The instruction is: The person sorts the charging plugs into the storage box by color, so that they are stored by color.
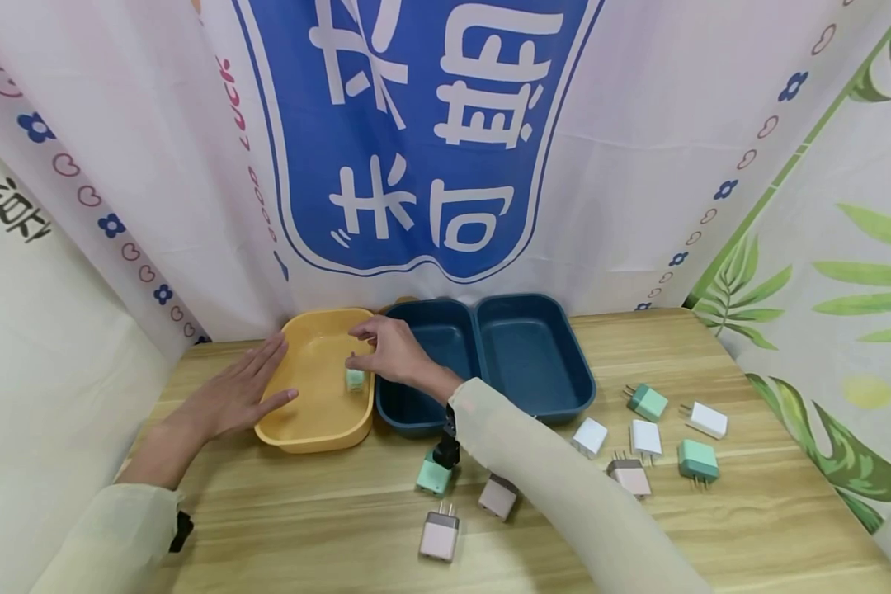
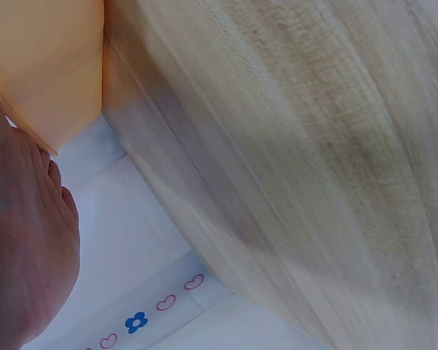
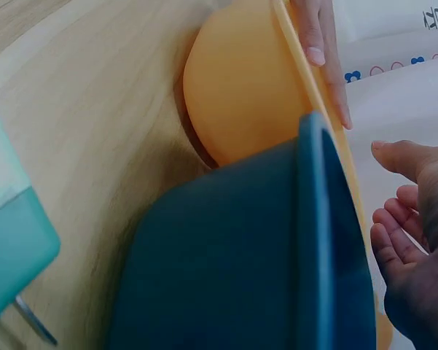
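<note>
Left hand (image 1: pixel 233 394) is resting at the rim of a yellow-orange, rounded rectangular plastic tray (image 1: pixel 304 412), my fingers straight. My right hand (image 1: pixel 395 351) is hovering above — thumb and fingers parted, grasping nothing. A small mint-green, block-shaped plug adapter (image 1: pixel 355 380) is sitting inside, just by my right thumb.

Head view: soft, bright light is spreading evenly across table (image 1: pixel 304 511). Left wrist view: looking dimmer, hazy; broad soft shadow is crossing wood, table edge is bowing with lens distortion. Right wrist view: dim; shadow is gathering beneath yellow tray (image 3: pixel 237 95), near rim of blue tray (image 3: pixel 211 255) is blurring, close green charger (image 3: pixel 14 230) is losing sharpness.
</note>
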A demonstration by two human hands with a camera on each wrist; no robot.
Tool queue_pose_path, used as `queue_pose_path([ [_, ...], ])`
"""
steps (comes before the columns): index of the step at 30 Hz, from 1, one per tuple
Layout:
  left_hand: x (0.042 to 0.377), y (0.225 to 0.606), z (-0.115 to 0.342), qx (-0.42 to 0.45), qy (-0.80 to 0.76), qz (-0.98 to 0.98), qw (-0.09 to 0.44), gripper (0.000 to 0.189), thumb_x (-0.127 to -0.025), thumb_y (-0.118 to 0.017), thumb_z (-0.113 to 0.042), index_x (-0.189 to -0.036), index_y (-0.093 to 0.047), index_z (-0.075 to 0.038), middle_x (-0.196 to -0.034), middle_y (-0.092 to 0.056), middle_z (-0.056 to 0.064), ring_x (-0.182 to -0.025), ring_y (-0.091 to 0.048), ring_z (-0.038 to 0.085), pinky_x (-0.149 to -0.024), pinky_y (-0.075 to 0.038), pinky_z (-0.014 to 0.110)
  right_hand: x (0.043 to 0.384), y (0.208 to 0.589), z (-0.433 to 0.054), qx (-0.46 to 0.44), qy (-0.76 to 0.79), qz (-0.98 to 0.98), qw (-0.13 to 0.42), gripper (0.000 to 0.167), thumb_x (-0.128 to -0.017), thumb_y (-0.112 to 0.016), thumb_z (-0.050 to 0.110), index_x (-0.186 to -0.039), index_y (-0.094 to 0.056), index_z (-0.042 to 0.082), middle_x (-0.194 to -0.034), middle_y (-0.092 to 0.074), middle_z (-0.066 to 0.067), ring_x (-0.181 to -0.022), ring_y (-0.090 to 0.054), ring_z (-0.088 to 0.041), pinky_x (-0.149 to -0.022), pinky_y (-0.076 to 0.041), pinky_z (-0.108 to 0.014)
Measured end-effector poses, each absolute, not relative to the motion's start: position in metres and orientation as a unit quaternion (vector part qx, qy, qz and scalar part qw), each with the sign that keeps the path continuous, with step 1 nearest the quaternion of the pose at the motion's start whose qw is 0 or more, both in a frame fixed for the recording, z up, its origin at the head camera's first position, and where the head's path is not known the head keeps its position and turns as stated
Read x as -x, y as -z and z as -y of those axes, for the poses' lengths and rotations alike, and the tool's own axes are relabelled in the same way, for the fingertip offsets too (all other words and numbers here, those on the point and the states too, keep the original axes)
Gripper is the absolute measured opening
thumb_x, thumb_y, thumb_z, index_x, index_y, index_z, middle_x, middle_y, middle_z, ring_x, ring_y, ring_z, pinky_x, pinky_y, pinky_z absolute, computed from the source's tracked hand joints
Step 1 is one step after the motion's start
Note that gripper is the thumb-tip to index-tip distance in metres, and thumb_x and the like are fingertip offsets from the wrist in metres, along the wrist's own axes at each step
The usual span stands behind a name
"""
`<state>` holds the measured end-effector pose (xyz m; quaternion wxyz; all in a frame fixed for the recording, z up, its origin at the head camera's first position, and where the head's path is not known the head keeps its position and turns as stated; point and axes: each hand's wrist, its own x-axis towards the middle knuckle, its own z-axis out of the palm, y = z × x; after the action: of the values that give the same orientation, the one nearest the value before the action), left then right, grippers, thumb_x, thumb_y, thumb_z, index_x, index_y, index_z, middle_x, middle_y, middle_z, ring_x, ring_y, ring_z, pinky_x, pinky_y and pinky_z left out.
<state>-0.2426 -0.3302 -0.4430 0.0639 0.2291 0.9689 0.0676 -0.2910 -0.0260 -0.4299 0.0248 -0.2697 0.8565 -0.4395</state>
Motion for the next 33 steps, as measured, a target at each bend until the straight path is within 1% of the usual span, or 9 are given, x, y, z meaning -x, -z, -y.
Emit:
queue_pose_path([
  [3,0.243,0.442,0.330,-0.225,-0.067,-0.970,0.068,0.094,-0.109,-0.044,-0.060,-0.168,-0.008,0.002,-0.177,-0.001,0.021,-0.162,-0.007,0.044,-0.132,-0.010,0.057,0.289,0.424,0.022,0.277,0.441,-0.853,0.023,0.049,-0.090,-0.087,0.021,-0.134,-0.072,0.004,-0.131,-0.073,-0.010,-0.121,-0.069,-0.028,-0.097,-0.057,-0.022],
  [6,0.243,0.442,0.330,-0.223,-0.066,-0.970,0.071,0.094,-0.109,-0.044,-0.061,-0.168,-0.008,0.002,-0.177,-0.001,0.021,-0.162,-0.007,0.044,-0.132,-0.011,0.057,0.286,0.418,0.017,0.290,0.446,-0.846,0.026,0.050,-0.091,-0.087,0.020,-0.135,-0.071,0.004,-0.131,-0.073,-0.009,-0.122,-0.068,-0.031,-0.099,-0.059,-0.029],
  [11,0.243,0.442,0.330,-0.223,-0.065,-0.970,0.072,0.094,-0.109,-0.045,-0.061,-0.168,-0.008,0.003,-0.177,-0.001,0.021,-0.162,-0.008,0.044,-0.132,-0.011,0.057,0.281,0.412,0.007,0.318,0.442,-0.838,0.031,0.051,-0.091,-0.087,0.022,-0.136,-0.071,0.005,-0.132,-0.072,-0.007,-0.122,-0.067,-0.027,-0.104,-0.058,-0.039],
  [14,0.243,0.442,0.330,-0.223,-0.062,-0.970,0.073,0.095,-0.109,-0.044,-0.061,-0.168,-0.007,0.002,-0.177,0.000,0.021,-0.162,-0.007,0.044,-0.132,-0.011,0.056,0.278,0.409,0.000,0.335,0.432,-0.837,0.031,0.051,-0.091,-0.086,0.023,-0.137,-0.070,0.005,-0.134,-0.072,-0.008,-0.121,-0.066,-0.024,-0.105,-0.057,-0.040],
  [16,0.243,0.442,0.330,-0.223,-0.062,-0.970,0.074,0.095,-0.109,-0.043,-0.062,-0.169,-0.006,0.001,-0.177,0.000,0.021,-0.162,-0.007,0.044,-0.132,-0.010,0.056,0.275,0.407,-0.004,0.346,0.429,-0.834,0.030,0.052,-0.091,-0.086,0.021,-0.137,-0.070,0.004,-0.134,-0.071,-0.010,-0.121,-0.065,-0.025,-0.106,-0.056,-0.040],
  [22,0.243,0.441,0.330,-0.222,-0.065,-0.970,0.074,0.095,-0.109,-0.044,-0.061,-0.169,-0.005,0.001,-0.177,0.002,0.020,-0.162,-0.006,0.044,-0.132,-0.011,0.057,0.264,0.402,-0.018,0.371,0.415,-0.830,0.036,0.053,-0.090,-0.087,0.022,-0.136,-0.070,0.002,-0.133,-0.072,-0.010,-0.121,-0.067,-0.025,-0.106,-0.055,-0.032],
  [28,0.243,0.441,0.330,-0.225,-0.064,-0.970,0.072,0.094,-0.109,-0.044,-0.061,-0.169,-0.006,0.001,-0.177,0.001,0.020,-0.162,-0.006,0.044,-0.132,-0.009,0.055,0.250,0.400,-0.031,0.397,0.399,-0.826,0.036,0.051,-0.089,-0.088,0.018,-0.134,-0.071,0.001,-0.132,-0.071,-0.011,-0.121,-0.068,-0.025,-0.104,-0.057,-0.035],
  [31,0.243,0.441,0.330,-0.224,-0.064,-0.970,0.072,0.094,-0.109,-0.044,-0.061,-0.169,-0.006,0.002,-0.177,0.001,0.020,-0.162,-0.006,0.044,-0.133,-0.009,0.055,0.244,0.402,-0.038,0.417,0.385,-0.823,0.035,0.049,-0.090,-0.087,0.018,-0.133,-0.071,0.003,-0.132,-0.071,-0.009,-0.121,-0.068,-0.024,-0.102,-0.058,-0.035],
  [33,0.242,0.442,0.330,-0.225,-0.066,-0.969,0.072,0.094,-0.109,-0.044,-0.060,-0.169,-0.006,0.002,-0.177,0.002,0.020,-0.162,-0.006,0.044,-0.133,-0.009,0.055,0.240,0.403,-0.043,0.429,0.379,-0.819,0.038,0.048,-0.090,-0.087,0.019,-0.133,-0.072,0.003,-0.131,-0.071,-0.008,-0.121,-0.068,-0.023,-0.103,-0.058,-0.037],
])
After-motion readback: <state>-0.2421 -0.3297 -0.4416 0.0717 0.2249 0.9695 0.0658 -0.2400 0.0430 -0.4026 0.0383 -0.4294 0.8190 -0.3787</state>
